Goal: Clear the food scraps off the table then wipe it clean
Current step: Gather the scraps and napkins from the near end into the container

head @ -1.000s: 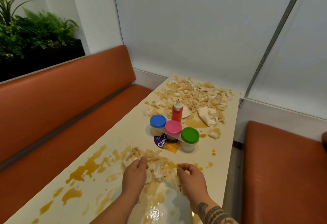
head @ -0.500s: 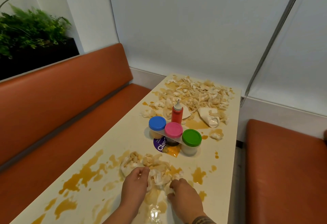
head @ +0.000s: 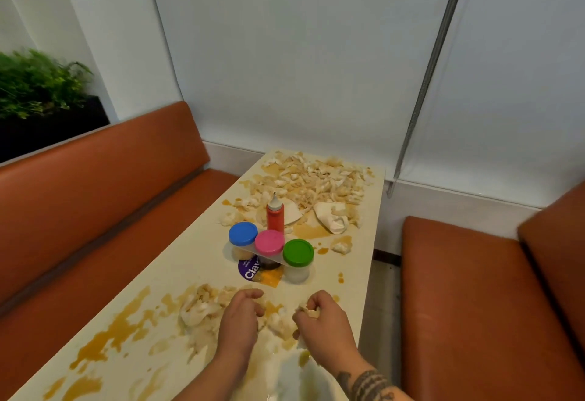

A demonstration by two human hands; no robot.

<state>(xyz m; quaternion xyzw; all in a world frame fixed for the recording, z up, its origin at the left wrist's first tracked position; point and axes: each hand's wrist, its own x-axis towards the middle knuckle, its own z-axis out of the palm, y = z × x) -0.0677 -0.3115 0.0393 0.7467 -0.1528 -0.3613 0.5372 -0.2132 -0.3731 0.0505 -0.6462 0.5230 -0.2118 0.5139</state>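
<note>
A cream table is smeared with orange-brown sauce and strewn with pale food scraps. A near heap of scraps lies just in front of my hands. My left hand rests on that heap with its fingers curled over the pieces. My right hand pinches a few scraps in its curled fingers. A larger far heap of scraps covers the table's far end. A clear plastic bag lies below my right hand at the near edge.
Three jars with blue, pink and green lids and a red squeeze bottle stand mid-table. A crumpled white napkin lies beyond. Orange benches flank the table; a plant stands at left.
Both hands have slid forward over the near heap and moved apart. The right hand has curled round some scraps. The camera has tilted up a little.
</note>
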